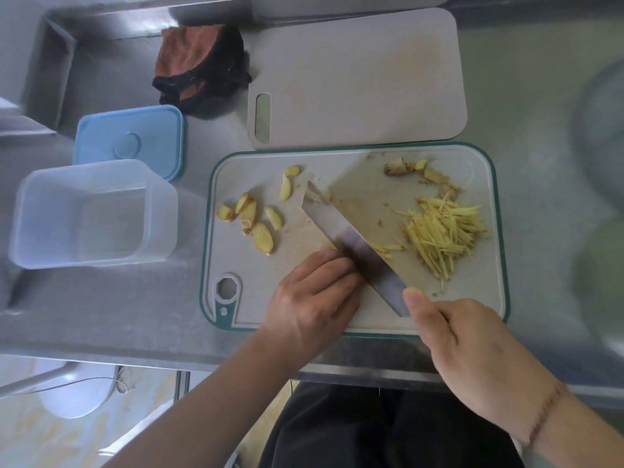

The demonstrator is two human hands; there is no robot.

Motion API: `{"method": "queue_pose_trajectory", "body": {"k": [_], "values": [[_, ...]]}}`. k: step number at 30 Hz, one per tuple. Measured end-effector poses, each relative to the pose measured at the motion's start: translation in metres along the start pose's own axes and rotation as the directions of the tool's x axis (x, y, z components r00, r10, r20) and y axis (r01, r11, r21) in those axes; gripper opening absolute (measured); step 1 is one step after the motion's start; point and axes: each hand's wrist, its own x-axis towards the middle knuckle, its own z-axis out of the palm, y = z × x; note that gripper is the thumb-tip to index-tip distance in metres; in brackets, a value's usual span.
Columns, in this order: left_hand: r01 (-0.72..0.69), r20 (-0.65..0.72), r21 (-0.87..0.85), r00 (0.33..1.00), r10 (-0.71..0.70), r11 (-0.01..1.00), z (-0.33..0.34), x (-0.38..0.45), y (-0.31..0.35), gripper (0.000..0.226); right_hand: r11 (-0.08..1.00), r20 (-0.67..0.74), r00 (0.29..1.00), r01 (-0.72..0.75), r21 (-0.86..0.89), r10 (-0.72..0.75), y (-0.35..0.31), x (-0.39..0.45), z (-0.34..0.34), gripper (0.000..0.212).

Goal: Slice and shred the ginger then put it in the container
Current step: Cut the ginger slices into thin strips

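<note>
Ginger shreds (445,231) lie in a loose yellow heap on the right part of the green-rimmed cutting board (354,319), while ginger slices (251,219) sit scattered on its left part and a few knobbly trimmings (405,167) rest near its far edge. Across the middle of the board a broad knife (351,244) lies at a slant, its tip toward the far left and its heel toward the near right. The right hand (472,342) grips the knife at the handle end, thumb laid along the blade's heel, the handle itself hidden inside the fist. The left hand (314,298) rests on the board with its fingers curled under, knuckles against the flat of the blade; whatever it presses down is hidden beneath the fingers. To the left of the board, on the steel surface (135,298), stands the clear plastic container (94,214), open and with no ginger in it, and its blue lid (130,140) lies just behind it. A second, plain cutting board (358,79) lies beyond the first, touching its far edge, and a crumpled brown and black cloth (199,65) sits to the left of that board.
</note>
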Motion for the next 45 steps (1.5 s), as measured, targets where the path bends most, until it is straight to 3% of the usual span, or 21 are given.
{"method": "queue_pose_trajectory", "body": {"k": [7,13,19,25,29,37,45], "values": [[0.016,-0.035,-0.023,0.999,-0.017,1.0,0.003,0.0,0.001,0.007,0.994,0.025,0.999,0.045,-0.101,-0.043,-0.019,0.001,0.009,0.068],[0.01,-0.018,-0.001,1.0,-0.01,1.0,0.003,-0.001,-0.001,0.004,0.999,0.02,0.999,0.033,-0.005,-0.032,-0.008,0.015,-0.008,0.065],[0.006,-0.013,-0.013,1.0,-0.006,1.0,0.002,-0.002,-0.003,0.005,0.999,0.028,1.0,-0.007,0.049,0.006,0.008,0.012,-0.004,0.075],[0.036,-0.038,-0.039,0.999,-0.038,0.999,0.001,-0.002,-0.001,0.004,1.0,-0.025,1.0,-0.015,0.012,0.015,0.009,0.012,-0.014,0.075],[0.051,-0.043,-0.05,0.998,-0.053,0.997,0.001,-0.003,-0.001,0.005,0.997,0.028,1.0,-0.006,0.074,0.004,0.009,0.008,-0.021,0.074],[0.032,-0.035,-0.039,0.999,-0.033,0.999,0.0,-0.004,-0.002,0.005,0.999,0.095,0.995,0.039,0.012,-0.04,0.004,-0.002,-0.014,0.074],[0.03,-0.025,-0.06,0.999,-0.032,0.998,0.0,-0.001,-0.001,0.005,0.998,0.123,0.991,-0.045,-0.053,0.051,-0.009,-0.003,-0.01,0.07]]}}
